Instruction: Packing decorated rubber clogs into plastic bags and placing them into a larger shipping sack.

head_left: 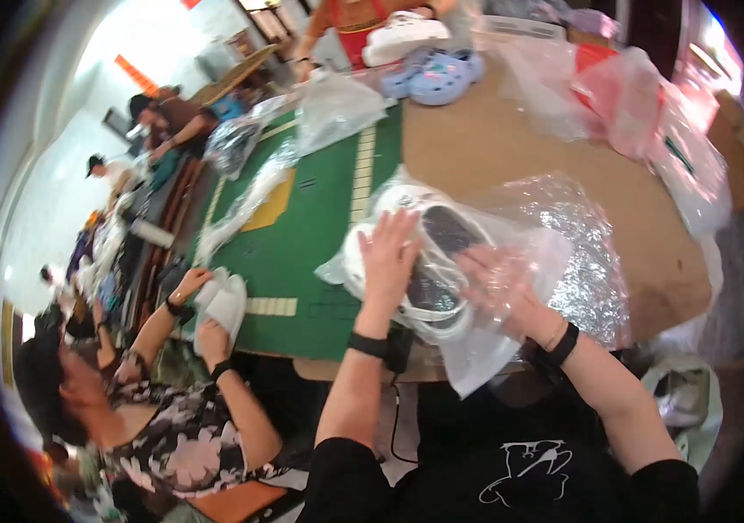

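A pair of white clogs with dark insoles [447, 228] lies in front of me, partly inside a clear plastic bag [485, 353]. My left hand [387, 257] rests on the clogs' toe side, fingers stretched out over the white upper. At the heel side is my right hand [507, 283], seen through the bag's film, its fingers extended toward the clogs. The film blurs its fingertips. Beneath and to the right of the bag spreads a shiny, crinkled sheet of clear plastic [577, 253].
Green mat [319, 218] and brown board [494, 139] cover the table. Lilac clogs [441, 78] sit at the far side, where a person holds a white shoe [405, 37]. Red-and-clear bags [629, 100] lie far right. On the left, another person handles white shoes [222, 305].
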`<state>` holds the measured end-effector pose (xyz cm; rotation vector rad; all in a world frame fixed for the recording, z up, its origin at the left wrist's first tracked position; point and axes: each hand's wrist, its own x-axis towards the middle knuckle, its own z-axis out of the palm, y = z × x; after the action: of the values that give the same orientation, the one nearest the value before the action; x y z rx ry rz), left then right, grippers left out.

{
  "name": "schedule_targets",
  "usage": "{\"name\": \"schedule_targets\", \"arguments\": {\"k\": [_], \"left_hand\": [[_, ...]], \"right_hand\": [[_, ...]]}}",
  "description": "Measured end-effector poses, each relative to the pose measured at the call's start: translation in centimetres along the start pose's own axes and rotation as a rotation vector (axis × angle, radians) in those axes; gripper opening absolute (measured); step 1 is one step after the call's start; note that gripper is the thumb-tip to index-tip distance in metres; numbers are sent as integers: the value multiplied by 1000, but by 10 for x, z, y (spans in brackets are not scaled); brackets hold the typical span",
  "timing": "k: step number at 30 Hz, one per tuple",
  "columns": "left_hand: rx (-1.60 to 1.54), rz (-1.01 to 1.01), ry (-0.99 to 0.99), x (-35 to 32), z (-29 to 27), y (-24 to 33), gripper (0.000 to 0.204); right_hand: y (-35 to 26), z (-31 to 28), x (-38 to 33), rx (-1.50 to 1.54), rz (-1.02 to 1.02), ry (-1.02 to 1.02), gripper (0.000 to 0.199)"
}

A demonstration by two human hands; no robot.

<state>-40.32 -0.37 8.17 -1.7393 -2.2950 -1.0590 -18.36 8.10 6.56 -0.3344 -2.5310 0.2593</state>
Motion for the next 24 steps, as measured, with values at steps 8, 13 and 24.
{"name": "schedule_targets", "arguments": {"k": [8,13,24], "left_hand": [[-77,14,-46,-7,-4,5,34],[246,284,-80,14,-6,50,43],[356,379,-98,0,-9,55,44]], "right_hand": [[17,-31,-39,260,179,203,39],[8,-37,-34,297,119,25,37],[63,-113,-92,904,956,319,30]]}}
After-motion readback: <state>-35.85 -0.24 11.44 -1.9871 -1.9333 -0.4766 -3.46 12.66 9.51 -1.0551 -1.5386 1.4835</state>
